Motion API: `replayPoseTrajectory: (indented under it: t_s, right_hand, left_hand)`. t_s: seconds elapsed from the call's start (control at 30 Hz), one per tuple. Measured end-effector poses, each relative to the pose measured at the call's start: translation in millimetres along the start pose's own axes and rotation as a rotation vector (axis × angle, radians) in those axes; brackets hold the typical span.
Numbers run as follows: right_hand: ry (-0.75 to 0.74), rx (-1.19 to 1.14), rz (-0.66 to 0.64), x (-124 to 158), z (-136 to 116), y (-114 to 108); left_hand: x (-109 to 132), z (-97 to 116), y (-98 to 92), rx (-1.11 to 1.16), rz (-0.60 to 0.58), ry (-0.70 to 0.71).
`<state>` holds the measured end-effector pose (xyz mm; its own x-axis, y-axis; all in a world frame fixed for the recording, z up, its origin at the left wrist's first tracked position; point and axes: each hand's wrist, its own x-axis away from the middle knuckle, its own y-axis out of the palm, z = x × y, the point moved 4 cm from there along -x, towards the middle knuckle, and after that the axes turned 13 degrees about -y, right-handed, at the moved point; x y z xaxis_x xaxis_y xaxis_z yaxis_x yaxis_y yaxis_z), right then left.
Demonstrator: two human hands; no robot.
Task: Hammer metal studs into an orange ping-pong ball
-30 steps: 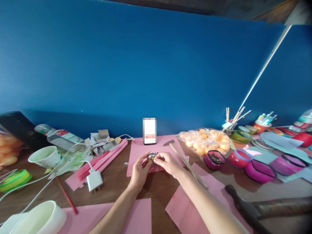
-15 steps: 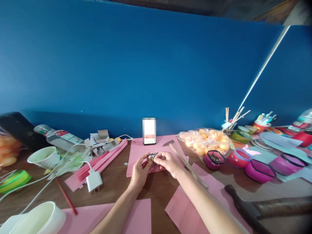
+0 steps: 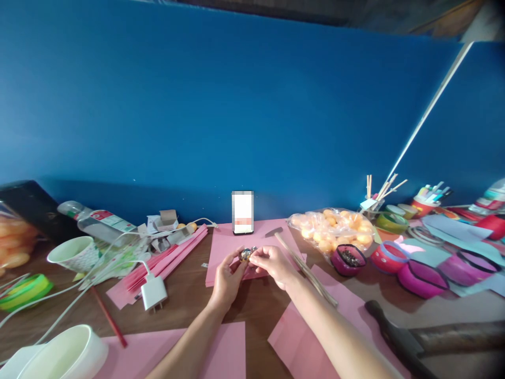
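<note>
Between my two hands is a small shiny metal piece (image 3: 246, 254), silver and gold in colour, too small to name its kind. The thumb and fingers of my left hand (image 3: 228, 278) are closed around its left side. My right hand (image 3: 273, 265) pinches at its right side, and the fingertips partly hide it. Both hands are over the near part of a stack of pink paper (image 3: 224, 239). Just beyond them stands a phone (image 3: 243, 213) with a blurred screen, upright against the blue wall.
Right of my hands lie a small hammer (image 3: 294, 252), a bag of orange balls (image 3: 335, 229) and a magenta bowl of small metal bits (image 3: 347, 266). A large hammer (image 3: 406, 337) is at the lower right. On the left are a white charger (image 3: 153, 292), cables and a paper cup (image 3: 73, 255).
Almost nothing differs. The whole view has shifted very slightly, while both hands keep the same hold on the shiny metal piece.
</note>
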<state>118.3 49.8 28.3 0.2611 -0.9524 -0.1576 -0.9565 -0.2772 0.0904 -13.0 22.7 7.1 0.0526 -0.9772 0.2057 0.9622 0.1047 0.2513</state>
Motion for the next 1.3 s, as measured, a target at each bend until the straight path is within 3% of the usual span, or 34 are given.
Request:
replayPoseTrajectory:
  t_s: [0.43, 1.3]
  right_hand:
    - [0.017, -0.039, 0.045, 2, -7, 2]
    - [-0.051, 0.078, 0.05, 0, 2, -1]
  left_hand:
    - [-1, 1, 0.2, -0.03, 0.004, 0.032]
    - [1, 2, -0.8, -0.107, 0.037, 0.057]
